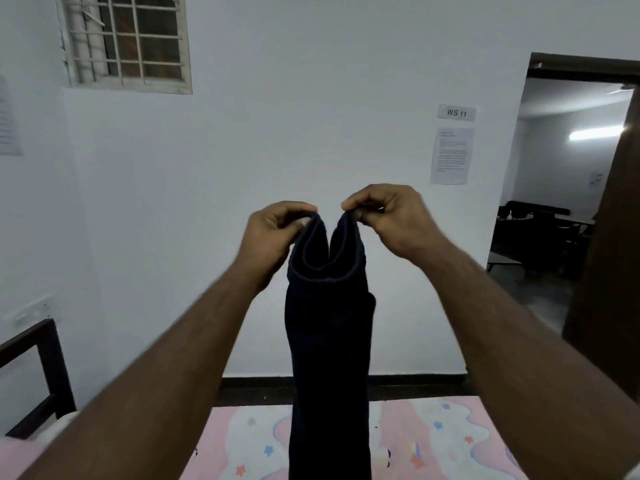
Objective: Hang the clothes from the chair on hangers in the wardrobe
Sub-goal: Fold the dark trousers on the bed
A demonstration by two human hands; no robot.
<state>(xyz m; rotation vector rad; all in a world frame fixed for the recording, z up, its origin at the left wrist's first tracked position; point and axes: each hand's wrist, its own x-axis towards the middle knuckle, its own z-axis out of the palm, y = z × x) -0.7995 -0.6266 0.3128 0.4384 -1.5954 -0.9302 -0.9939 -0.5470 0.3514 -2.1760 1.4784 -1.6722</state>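
A dark navy garment [329, 358] hangs straight down in front of me, held up at its top hem. My left hand [273, 233] pinches the left side of the hem between thumb and fingers. My right hand [388, 216] pinches the right side. The two hands are close together, so the hem folds into a loop between them. The garment's lower end runs out of view at the bottom. No chair, hanger or wardrobe is in view.
A bed with a pink star-patterned sheet [433, 438] lies below the garment. A dark bed frame [48, 368] stands at the left. A white wall is ahead, with a barred window [128, 39] up left. An open doorway [561, 202] with a brown door [613, 258] is at the right.
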